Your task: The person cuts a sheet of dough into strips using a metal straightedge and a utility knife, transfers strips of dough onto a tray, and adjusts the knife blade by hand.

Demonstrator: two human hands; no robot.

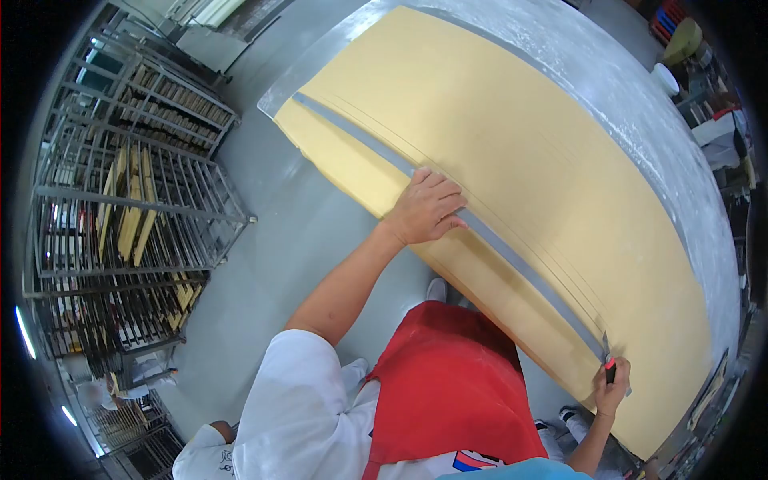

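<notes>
A large sheet of yellow dough [512, 120] lies over the floured worktable and hangs past its near edge. Across it runs a long grey metal ruler [520, 264], with thin parallel lines marked in the dough on its far side. My left hand [426, 206] grips the ruler around its middle, fingers curled over it. At the ruler's right end, my right hand [612, 388] is closed around a small knife [610, 370] with a red and black handle. The blade points away from me and touches or nearly touches the dough beside the ruler.
Metal tray racks [136, 200] stand on the left, some holding yellow sheets or boards. The floured tabletop [608, 80] shows beyond the dough. A white bowl [664, 80] and other items are at the far right. Other people's clothing and shoes show near the bottom.
</notes>
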